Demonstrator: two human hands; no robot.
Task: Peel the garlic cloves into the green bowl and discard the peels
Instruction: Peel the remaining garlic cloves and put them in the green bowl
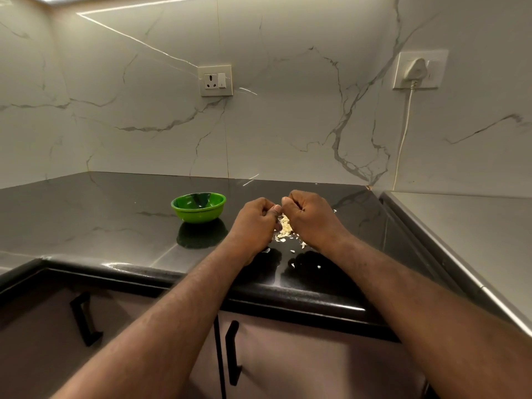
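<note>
- The left hand [256, 217] and right hand [309, 217] meet knuckle to knuckle above the bench [115, 214], each curled into a loose fist.
- The fingers [277, 209] of both hands are closed, and their tips pinch at one shared spot between the hands. What they pinch is covered and too small to see. I judge it to be a garlic clove being stripped.
- A heap of pale peels [283, 226] lies on the bench directly under that spot, with loose flakes scattered toward the near edge.
- The green bowl [198, 216] stands upright on the bench to the left of the hands, near them but not touching. What it holds cannot be seen from here.
- The relation that matters is that the bowl lies to the left of the pinch point, on the left hand's side. The left hand is therefore nearer and has a clear sideways path over bare bench.
- The clove's long axis cannot be told.
- The likely next move is a short carry leftward, with a release over the rim. The peels should stay behind for clearing.
</note>
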